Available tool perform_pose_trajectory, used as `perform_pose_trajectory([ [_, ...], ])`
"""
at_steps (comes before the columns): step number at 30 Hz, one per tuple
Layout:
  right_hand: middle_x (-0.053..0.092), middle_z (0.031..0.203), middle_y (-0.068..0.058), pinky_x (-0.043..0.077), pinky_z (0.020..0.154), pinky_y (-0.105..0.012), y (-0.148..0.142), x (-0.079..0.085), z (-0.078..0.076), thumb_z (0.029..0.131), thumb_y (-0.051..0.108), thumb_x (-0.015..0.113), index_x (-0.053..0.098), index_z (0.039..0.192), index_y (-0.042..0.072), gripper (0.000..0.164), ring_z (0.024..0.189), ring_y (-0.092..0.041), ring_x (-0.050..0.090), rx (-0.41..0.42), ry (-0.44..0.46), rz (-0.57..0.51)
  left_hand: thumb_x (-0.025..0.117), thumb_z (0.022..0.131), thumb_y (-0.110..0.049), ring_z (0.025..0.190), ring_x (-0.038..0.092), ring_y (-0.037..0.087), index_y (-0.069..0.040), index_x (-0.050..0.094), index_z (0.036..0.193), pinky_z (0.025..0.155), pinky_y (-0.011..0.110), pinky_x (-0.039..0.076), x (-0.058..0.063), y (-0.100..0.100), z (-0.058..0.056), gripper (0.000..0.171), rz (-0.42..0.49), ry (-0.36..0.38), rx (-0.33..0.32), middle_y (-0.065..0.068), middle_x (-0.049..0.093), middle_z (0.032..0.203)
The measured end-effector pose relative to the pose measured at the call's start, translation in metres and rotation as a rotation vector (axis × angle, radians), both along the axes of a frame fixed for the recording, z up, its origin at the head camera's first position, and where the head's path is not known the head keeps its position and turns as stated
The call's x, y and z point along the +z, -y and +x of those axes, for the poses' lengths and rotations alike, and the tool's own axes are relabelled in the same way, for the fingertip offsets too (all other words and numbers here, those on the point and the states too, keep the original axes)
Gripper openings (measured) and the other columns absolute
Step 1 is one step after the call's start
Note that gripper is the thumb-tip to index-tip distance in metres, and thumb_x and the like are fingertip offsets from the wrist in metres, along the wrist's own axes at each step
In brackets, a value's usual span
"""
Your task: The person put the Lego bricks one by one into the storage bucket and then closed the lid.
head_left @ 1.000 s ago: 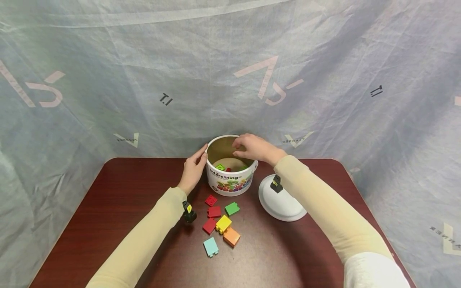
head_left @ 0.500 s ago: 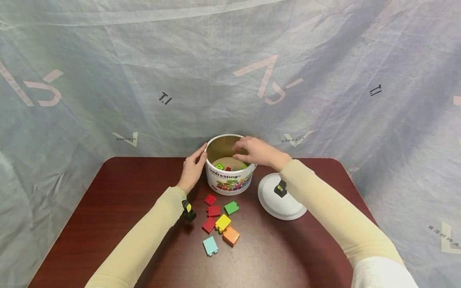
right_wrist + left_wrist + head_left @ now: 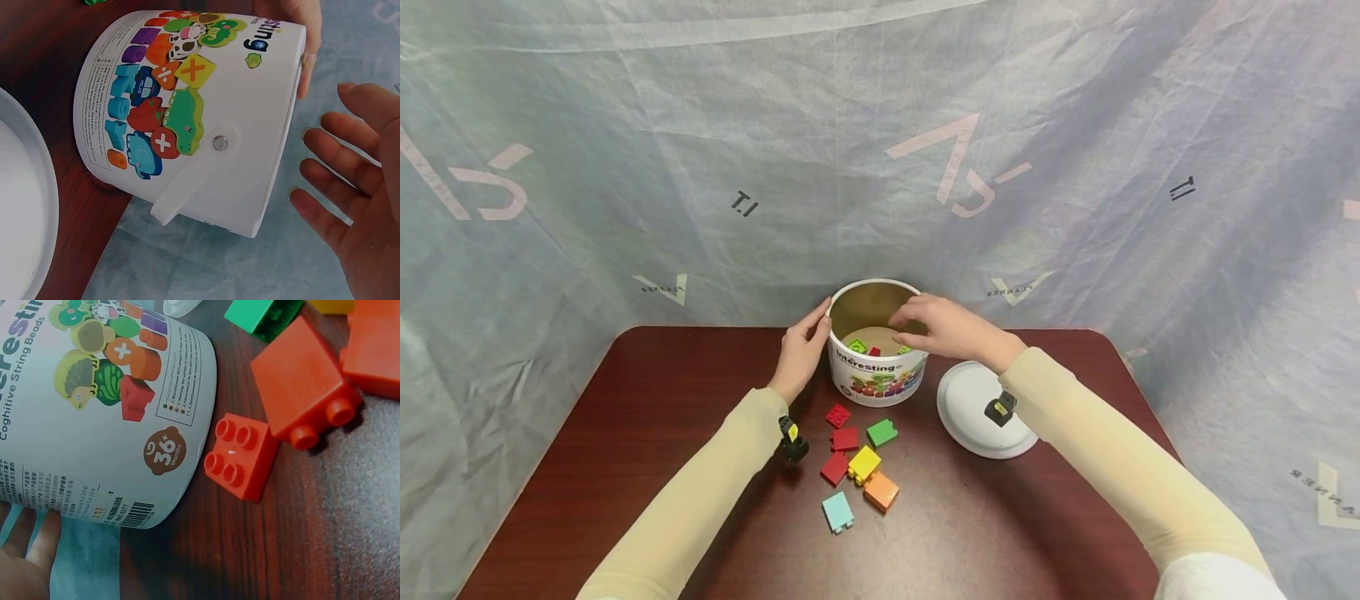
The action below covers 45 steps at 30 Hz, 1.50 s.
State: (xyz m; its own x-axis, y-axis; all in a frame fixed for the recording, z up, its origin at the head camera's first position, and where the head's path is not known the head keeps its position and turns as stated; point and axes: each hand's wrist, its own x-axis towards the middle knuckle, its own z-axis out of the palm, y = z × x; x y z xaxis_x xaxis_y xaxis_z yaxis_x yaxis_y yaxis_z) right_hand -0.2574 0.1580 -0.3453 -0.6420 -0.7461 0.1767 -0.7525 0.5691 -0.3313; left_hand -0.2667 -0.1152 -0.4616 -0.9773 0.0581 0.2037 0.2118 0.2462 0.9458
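Observation:
A white bucket (image 3: 862,390) with printed toy pictures stands uncovered near the back of the table. My left hand (image 3: 799,357) rests against its left side, fingertips at the rim; the left wrist view shows the fingers (image 3: 45,540) touching the outer wall. My right hand (image 3: 957,331) is over the bucket's right rim, holding nothing. In the right wrist view its fingers are spread and loosely bent, apart from the rim. Inside the bucket lie a lime-green block (image 3: 857,346), a small red piece (image 3: 875,352) and another green piece (image 3: 905,350), partly hidden by the front wall.
In front of the bucket lie several building blocks: red (image 3: 838,415), green (image 3: 882,432), yellow (image 3: 865,464), orange (image 3: 882,492) and light blue (image 3: 838,512). A white lid (image 3: 973,421) lies to the right, under my right forearm. A grey cloth (image 3: 790,150) hangs behind the table.
My right hand has drawn back to the right and slightly toward me, from above the bucket's opening to its right rim. The left hand and the loose blocks stay in place.

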Motion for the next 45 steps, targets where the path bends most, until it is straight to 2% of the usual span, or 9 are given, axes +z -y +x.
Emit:
perform_pose_trajectory([
  [5,0.072,0.111,-0.007,0.054,0.095,-0.042,-0.007,0.0,0.01,0.099,0.02,0.071,0.076,0.115,0.007,0.021,0.107,-0.024,0.064,0.005,-0.008,-0.015,0.056,0.11,-0.028,0.149,0.042,0.019,-0.024,0.051,0.157,0.12,0.043,0.039,0.001,0.0,0.001,0.047,-0.005,0.007,-0.003,-0.003,0.047,0.16],
  [9,0.072,0.111,-0.005,0.056,0.091,-0.041,-0.012,-0.001,0.018,0.099,0.02,0.071,0.076,0.115,0.008,0.021,0.105,-0.022,0.063,0.012,-0.032,-0.019,0.057,0.109,-0.028,0.145,0.048,0.021,-0.023,0.054,0.155,0.116,0.044,0.044,0.003,0.002,0.001,0.046,-0.015,0.001,0.004,0.001,0.051,0.158],
  [14,0.071,0.113,-0.004,0.058,0.085,-0.04,-0.021,-0.001,0.03,0.099,0.021,0.072,0.075,0.118,0.009,0.023,0.102,-0.019,0.061,-0.004,-0.008,-0.026,0.056,0.11,-0.029,0.144,0.048,0.023,-0.025,0.054,0.155,0.114,0.046,0.046,0.004,0.004,0.001,0.045,-0.036,0.008,0.0,0.002,0.05,0.158],
  [21,0.07,0.113,-0.004,0.055,0.088,-0.04,-0.03,-0.003,0.046,0.1,0.022,0.071,0.075,0.117,0.008,0.022,0.106,-0.022,0.062,-0.001,-0.039,-0.026,0.055,0.11,-0.027,0.149,0.042,0.023,-0.025,0.053,0.155,0.119,0.047,0.04,0.003,0.006,0.001,0.045,-0.056,-0.003,0.01,0.001,0.049,0.159],
  [29,0.069,0.119,0.002,0.056,0.092,-0.038,-0.038,-0.007,0.063,0.099,0.023,0.074,0.075,0.12,0.013,0.024,0.111,-0.017,0.06,-0.024,-0.022,-0.022,0.051,0.11,-0.041,0.147,0.045,0.021,-0.026,0.054,0.155,0.115,0.045,0.045,0.002,0.006,0.0,0.047,-0.055,-0.011,0.014,-0.001,0.049,0.159],
  [37,0.069,0.115,0.003,0.055,0.096,-0.036,-0.042,-0.023,0.077,0.098,0.025,0.074,0.076,0.118,0.015,0.022,0.111,-0.014,0.061,-0.017,-0.06,-0.028,0.06,0.107,-0.039,0.141,0.052,0.027,-0.026,0.05,0.157,0.113,0.048,0.047,0.004,0.005,0.001,0.052,-0.068,-0.006,-0.018,0.002,0.048,0.16],
  [41,0.069,0.113,0.004,0.056,0.094,-0.036,-0.042,-0.033,0.083,0.099,0.026,0.074,0.076,0.117,0.015,0.022,0.109,-0.014,0.062,-0.025,-0.069,-0.011,0.059,0.108,-0.039,0.143,0.05,0.027,-0.026,0.049,0.158,0.114,0.048,0.046,0.004,0.005,0.001,0.053,-0.069,-0.004,-0.024,0.001,0.047,0.161],
  [45,0.07,0.111,0.0,0.056,0.094,-0.038,-0.04,-0.043,0.087,0.098,0.024,0.073,0.076,0.117,0.013,0.022,0.107,-0.016,0.063,0.002,-0.077,-0.031,0.058,0.108,-0.039,0.144,0.049,0.026,-0.026,0.048,0.158,0.114,0.048,0.046,0.004,0.004,0.001,0.053,-0.068,0.001,-0.025,0.001,0.046,0.161],
])
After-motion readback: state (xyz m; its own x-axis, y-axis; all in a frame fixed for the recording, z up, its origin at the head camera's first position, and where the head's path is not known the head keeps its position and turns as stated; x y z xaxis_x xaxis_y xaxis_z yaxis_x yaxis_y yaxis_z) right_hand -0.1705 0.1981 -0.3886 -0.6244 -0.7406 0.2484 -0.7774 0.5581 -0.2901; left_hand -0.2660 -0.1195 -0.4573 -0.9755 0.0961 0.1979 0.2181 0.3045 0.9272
